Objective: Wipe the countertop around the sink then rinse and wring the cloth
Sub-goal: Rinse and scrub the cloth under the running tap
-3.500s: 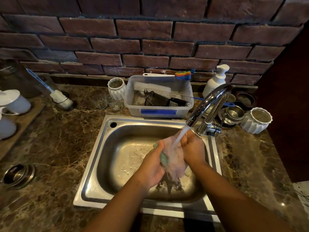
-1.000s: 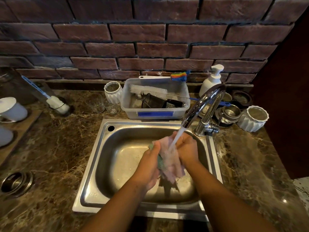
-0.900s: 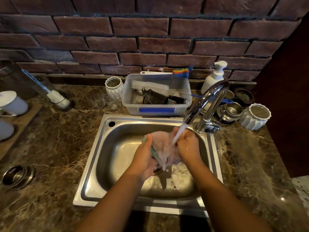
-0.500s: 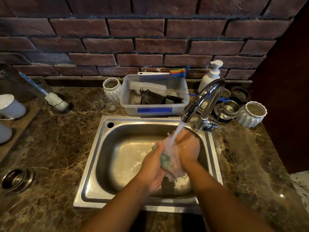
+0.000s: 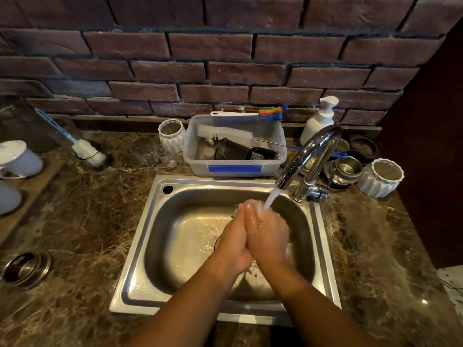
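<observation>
Over the steel sink my left hand and my right hand are clasped palm to palm around the wet cloth. Only a greenish sliver of the cloth shows at my left fingertips; the rest is hidden between my palms. Water runs from the chrome faucet onto my right hand's fingers. Brown marble countertop surrounds the sink and looks wet and glossy on the right.
Behind the sink stands a clear plastic tub holding brushes, with a soap dispenser, steel bowls and a white ribbed cup to the right. Glasses, a bottle brush and white cups sit left; a steel ring lies front left.
The cloth hung spread open under the stream between my hands. My hands have since closed together over it, so it is now almost fully hidden. Water keeps running.
</observation>
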The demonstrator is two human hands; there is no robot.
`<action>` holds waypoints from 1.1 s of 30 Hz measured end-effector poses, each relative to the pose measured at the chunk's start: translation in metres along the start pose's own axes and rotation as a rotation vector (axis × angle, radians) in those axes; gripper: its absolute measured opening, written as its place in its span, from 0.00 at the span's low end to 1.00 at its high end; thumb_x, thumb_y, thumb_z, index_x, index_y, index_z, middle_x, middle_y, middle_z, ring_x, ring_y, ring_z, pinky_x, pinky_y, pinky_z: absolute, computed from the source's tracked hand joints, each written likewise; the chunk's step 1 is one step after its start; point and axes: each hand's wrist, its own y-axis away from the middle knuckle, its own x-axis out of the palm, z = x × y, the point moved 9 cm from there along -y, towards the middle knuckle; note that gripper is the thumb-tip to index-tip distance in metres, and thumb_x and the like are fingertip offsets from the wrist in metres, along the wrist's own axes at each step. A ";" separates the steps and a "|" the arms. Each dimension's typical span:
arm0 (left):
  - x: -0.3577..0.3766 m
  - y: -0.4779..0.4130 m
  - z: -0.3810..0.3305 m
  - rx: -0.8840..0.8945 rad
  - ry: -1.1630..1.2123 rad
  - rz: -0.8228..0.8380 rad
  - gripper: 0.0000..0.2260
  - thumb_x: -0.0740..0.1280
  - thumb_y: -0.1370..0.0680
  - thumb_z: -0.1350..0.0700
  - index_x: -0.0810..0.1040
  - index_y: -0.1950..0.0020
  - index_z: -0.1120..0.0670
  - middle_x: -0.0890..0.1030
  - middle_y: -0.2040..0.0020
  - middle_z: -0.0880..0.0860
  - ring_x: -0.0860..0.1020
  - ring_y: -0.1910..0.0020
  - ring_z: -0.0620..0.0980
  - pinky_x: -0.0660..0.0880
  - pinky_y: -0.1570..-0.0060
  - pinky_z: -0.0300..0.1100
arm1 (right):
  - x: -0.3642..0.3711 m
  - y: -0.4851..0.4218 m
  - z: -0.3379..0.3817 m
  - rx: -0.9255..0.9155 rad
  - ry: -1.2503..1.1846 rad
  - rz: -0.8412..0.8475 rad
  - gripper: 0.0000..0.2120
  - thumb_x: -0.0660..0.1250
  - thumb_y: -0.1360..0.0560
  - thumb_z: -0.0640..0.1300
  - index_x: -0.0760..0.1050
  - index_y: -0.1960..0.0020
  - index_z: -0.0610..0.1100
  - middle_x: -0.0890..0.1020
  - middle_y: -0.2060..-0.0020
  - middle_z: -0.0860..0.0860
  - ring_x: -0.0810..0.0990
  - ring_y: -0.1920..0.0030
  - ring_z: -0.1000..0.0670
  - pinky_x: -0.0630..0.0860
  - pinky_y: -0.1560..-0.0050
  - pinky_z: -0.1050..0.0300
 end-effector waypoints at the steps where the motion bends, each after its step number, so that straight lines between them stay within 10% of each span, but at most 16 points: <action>1: -0.003 0.001 0.002 0.011 -0.026 -0.011 0.18 0.60 0.17 0.43 0.82 0.37 0.52 0.86 0.45 0.57 0.83 0.43 0.56 0.81 0.49 0.54 | -0.003 -0.005 0.000 -0.003 -0.081 -0.003 0.23 0.54 0.22 0.61 0.80 0.54 0.47 0.81 0.63 0.54 0.80 0.61 0.53 0.77 0.58 0.57; 5: -0.008 0.009 0.008 0.048 -0.119 0.036 0.18 0.56 0.15 0.46 0.77 0.33 0.53 0.85 0.41 0.59 0.83 0.42 0.59 0.80 0.43 0.57 | -0.049 -0.042 -0.036 0.013 -0.245 -0.258 0.14 0.65 0.21 0.46 0.75 0.66 0.47 0.80 0.69 0.50 0.83 0.63 0.46 0.75 0.65 0.59; 12: -0.027 0.002 -0.009 -0.018 -0.097 -0.104 0.19 0.58 0.17 0.42 0.75 0.35 0.54 0.83 0.42 0.61 0.82 0.43 0.60 0.79 0.45 0.57 | -0.058 -0.024 -0.027 -0.074 -0.423 -0.193 0.14 0.59 0.21 0.53 0.75 0.62 0.50 0.78 0.70 0.52 0.79 0.69 0.59 0.72 0.69 0.60; 14: -0.023 -0.002 -0.012 -0.048 -0.022 -0.099 0.19 0.59 0.17 0.42 0.76 0.36 0.54 0.83 0.41 0.61 0.82 0.43 0.60 0.79 0.47 0.57 | -0.032 -0.007 0.007 -0.255 -0.262 -0.021 0.09 0.62 0.21 0.49 0.77 0.58 0.50 0.81 0.66 0.51 0.80 0.67 0.58 0.76 0.66 0.60; 18: -0.005 -0.001 -0.005 -0.061 0.075 -0.019 0.19 0.61 0.17 0.45 0.77 0.33 0.57 0.82 0.40 0.56 0.80 0.39 0.55 0.76 0.39 0.50 | 0.026 0.006 0.028 -0.304 0.830 0.047 0.15 0.67 0.21 0.52 0.81 0.44 0.42 0.84 0.49 0.47 0.81 0.51 0.43 0.74 0.38 0.51; 22: -0.010 0.001 0.000 0.017 0.064 0.002 0.21 0.58 0.16 0.43 0.78 0.35 0.57 0.84 0.40 0.58 0.81 0.38 0.58 0.77 0.39 0.54 | -0.025 -0.004 0.013 -0.177 -0.123 -0.218 0.14 0.62 0.21 0.57 0.78 0.57 0.50 0.79 0.67 0.56 0.77 0.68 0.58 0.71 0.67 0.63; 28: -0.022 0.007 -0.002 0.034 -0.215 0.070 0.21 0.54 0.16 0.40 0.77 0.32 0.50 0.84 0.39 0.56 0.81 0.38 0.55 0.76 0.37 0.55 | -0.019 -0.056 -0.048 0.163 -0.080 0.072 0.11 0.58 0.17 0.41 0.76 0.43 0.35 0.73 0.62 0.48 0.79 0.43 0.44 0.72 0.39 0.53; 30: -0.024 0.004 -0.014 0.070 -0.236 0.029 0.22 0.55 0.17 0.39 0.76 0.33 0.49 0.85 0.43 0.55 0.83 0.42 0.55 0.79 0.44 0.53 | -0.038 -0.050 -0.036 0.034 -0.263 -0.018 0.10 0.61 0.19 0.42 0.79 0.52 0.38 0.78 0.64 0.46 0.82 0.54 0.45 0.78 0.49 0.46; 33: -0.023 -0.002 -0.024 0.017 -0.105 -0.076 0.21 0.57 0.17 0.40 0.76 0.33 0.52 0.85 0.43 0.58 0.82 0.43 0.57 0.79 0.48 0.54 | -0.048 -0.010 0.008 -0.227 -0.279 -0.140 0.12 0.61 0.19 0.46 0.79 0.57 0.43 0.81 0.65 0.52 0.77 0.65 0.54 0.74 0.63 0.63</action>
